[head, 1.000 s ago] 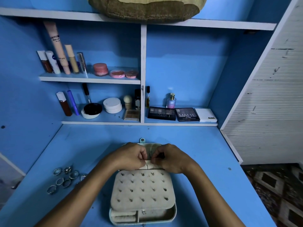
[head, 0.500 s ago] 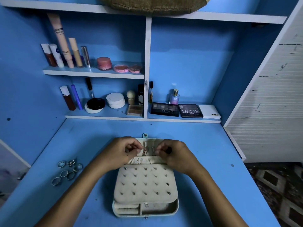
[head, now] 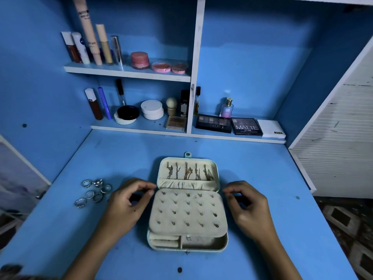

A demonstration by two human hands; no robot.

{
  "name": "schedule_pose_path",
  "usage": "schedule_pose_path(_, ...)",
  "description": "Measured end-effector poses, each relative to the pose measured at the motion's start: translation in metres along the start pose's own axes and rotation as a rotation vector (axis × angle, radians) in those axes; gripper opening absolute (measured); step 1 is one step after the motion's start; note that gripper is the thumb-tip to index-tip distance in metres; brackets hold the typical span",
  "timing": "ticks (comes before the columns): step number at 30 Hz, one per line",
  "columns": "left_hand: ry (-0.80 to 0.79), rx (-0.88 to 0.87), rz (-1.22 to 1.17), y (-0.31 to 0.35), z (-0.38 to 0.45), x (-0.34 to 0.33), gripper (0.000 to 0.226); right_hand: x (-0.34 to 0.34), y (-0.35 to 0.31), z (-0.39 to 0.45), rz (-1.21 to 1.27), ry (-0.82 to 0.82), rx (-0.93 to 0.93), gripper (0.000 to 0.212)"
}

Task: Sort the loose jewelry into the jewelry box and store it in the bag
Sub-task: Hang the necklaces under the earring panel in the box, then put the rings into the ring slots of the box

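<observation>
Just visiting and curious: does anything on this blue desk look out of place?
A cluster of rings lies loose on the desk, left of the open jewelry box, outside it. Nothing looks spilled or damaged.

Both forearms reach forward from the lower edge of view. The left hand (head: 129,205) hovers with fingers loosely curled, empty. The right hand (head: 249,207) mirrors it, fingers curled, holding nothing.
</observation>
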State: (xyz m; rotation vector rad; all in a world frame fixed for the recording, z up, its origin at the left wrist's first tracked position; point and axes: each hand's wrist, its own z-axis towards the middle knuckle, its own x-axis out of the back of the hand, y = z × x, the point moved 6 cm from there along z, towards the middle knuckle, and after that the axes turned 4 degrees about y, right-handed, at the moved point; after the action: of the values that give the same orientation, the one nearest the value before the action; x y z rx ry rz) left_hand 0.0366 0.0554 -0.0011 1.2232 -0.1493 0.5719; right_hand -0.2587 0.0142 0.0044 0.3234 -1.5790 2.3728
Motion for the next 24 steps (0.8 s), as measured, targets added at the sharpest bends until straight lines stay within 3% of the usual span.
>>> schedule_pose_path(8, -0.067, -0.015, -0.072, -0.0021, -0.0065, -0.0033, 0.015, -0.0023, 0.0022, -0.0044, 0.016, -0.047, 0.059, 0.045)
schedule_pose_path(16, -0.126, -0.031, -0.124, -0.0069, -0.0067, -0.0041, 0.017, -0.0024, 0.0012, -0.0052, 0.075, -0.075, 0.050, 0.018)
schedule_pose_path(24, -0.175, 0.017, -0.209, -0.0063, -0.0011, -0.0046, 0.023, -0.0020, 0.0027, -0.0029, 0.170, -0.106, -0.031, 0.017)
